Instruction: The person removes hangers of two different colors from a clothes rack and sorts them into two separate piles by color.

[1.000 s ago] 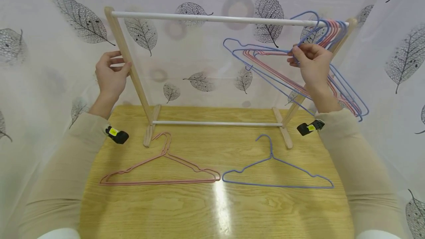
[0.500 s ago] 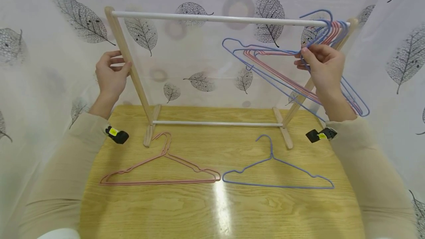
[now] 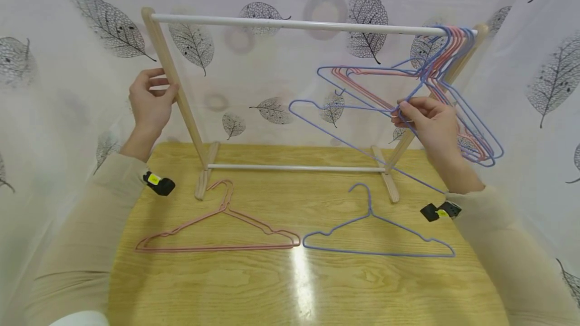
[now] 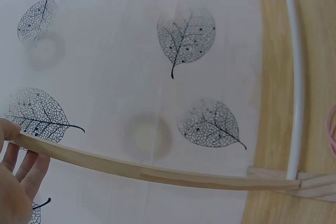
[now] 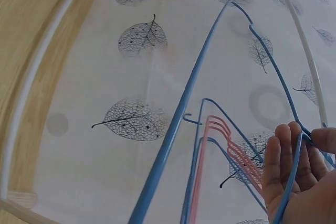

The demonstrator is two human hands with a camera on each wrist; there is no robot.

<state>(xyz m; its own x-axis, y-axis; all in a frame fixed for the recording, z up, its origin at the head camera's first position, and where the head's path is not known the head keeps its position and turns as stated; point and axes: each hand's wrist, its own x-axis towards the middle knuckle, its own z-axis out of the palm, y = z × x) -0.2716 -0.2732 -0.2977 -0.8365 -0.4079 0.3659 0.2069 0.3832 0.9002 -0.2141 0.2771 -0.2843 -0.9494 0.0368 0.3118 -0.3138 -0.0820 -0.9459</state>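
Observation:
My left hand point(image 3: 151, 104) grips the left wooden post point(image 3: 183, 104) of a clothes rack, with the thumb at its front. My right hand point(image 3: 435, 132) pinches a blue wire hanger point(image 5: 182, 108) near the neck. That hanger is tilted, and its hook is off the white top rail point(image 3: 294, 24), pointing left below it. Behind it, several pink hangers point(image 3: 455, 39) and blue ones hang bunched at the rail's right end. The right wrist view shows the held hanger crossing in front of the hung ones.
On the wooden table point(image 3: 290, 286) lie two overlapping pink hangers point(image 3: 217, 249) at the left and one blue hanger point(image 3: 380, 253) at the right. The rack's lower white bar point(image 3: 294, 168) runs behind them. A leaf-printed curtain point(image 3: 272, 74) surrounds the table.
My right hand has first moved right, then down, lowering the blue hanger so its hook dropped from above the rail to below it. The left hand stays on the post.

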